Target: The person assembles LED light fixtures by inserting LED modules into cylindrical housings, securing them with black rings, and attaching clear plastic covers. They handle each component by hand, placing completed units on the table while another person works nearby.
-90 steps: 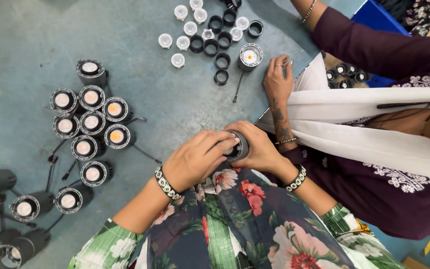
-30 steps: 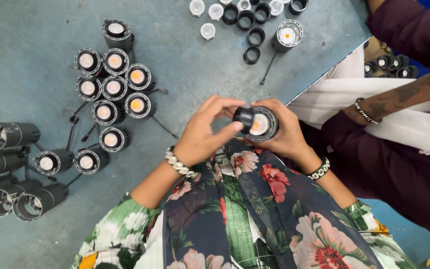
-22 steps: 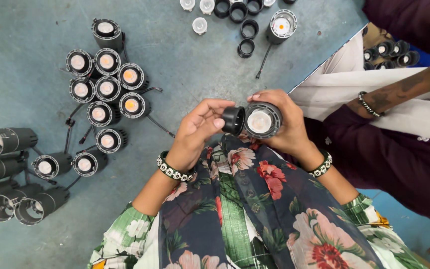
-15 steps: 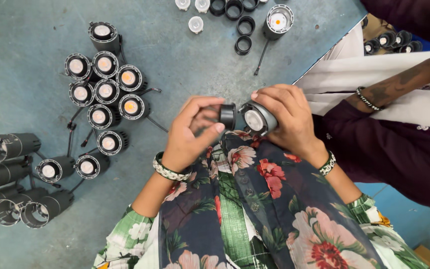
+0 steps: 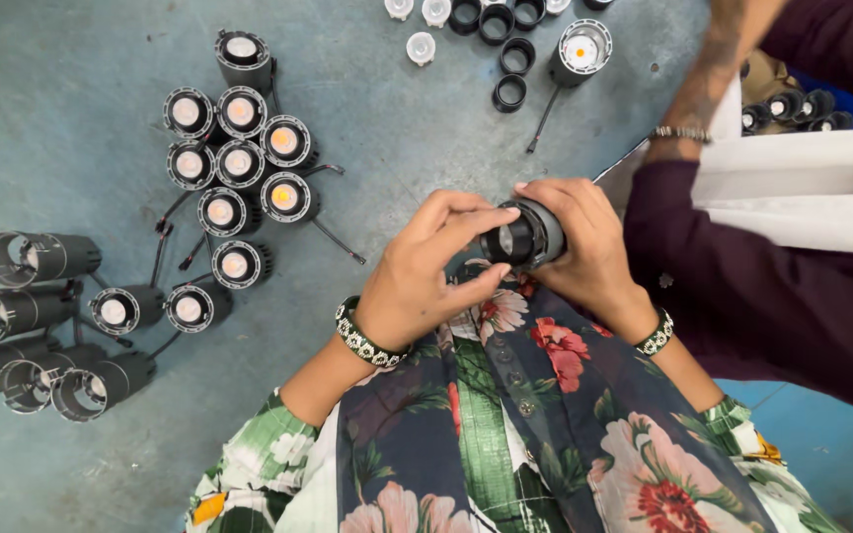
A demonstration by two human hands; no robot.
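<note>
Both of my hands hold one black round spotlight body (image 5: 525, 237) over my lap, lying on its side. My right hand (image 5: 584, 247) wraps around its rear part. My left hand (image 5: 426, 271) pinches the black ring at its front end between thumb and fingertips. Each wrist wears a beaded bracelet. My flowered sleeves and scarf fill the lower part of the view.
A cluster of upright spotlights with wires (image 5: 239, 168) stands on the grey floor at left, and empty black tubes (image 5: 32, 326) lie at far left. Loose black rings (image 5: 510, 79) and white lenses (image 5: 421, 47) lie at top. A seated person's arm (image 5: 703, 89) reaches in at right.
The spotlight has turned from facing up to lying sideways. My left hand now grips its front ring. The other person's arm has moved inward toward the floor.
</note>
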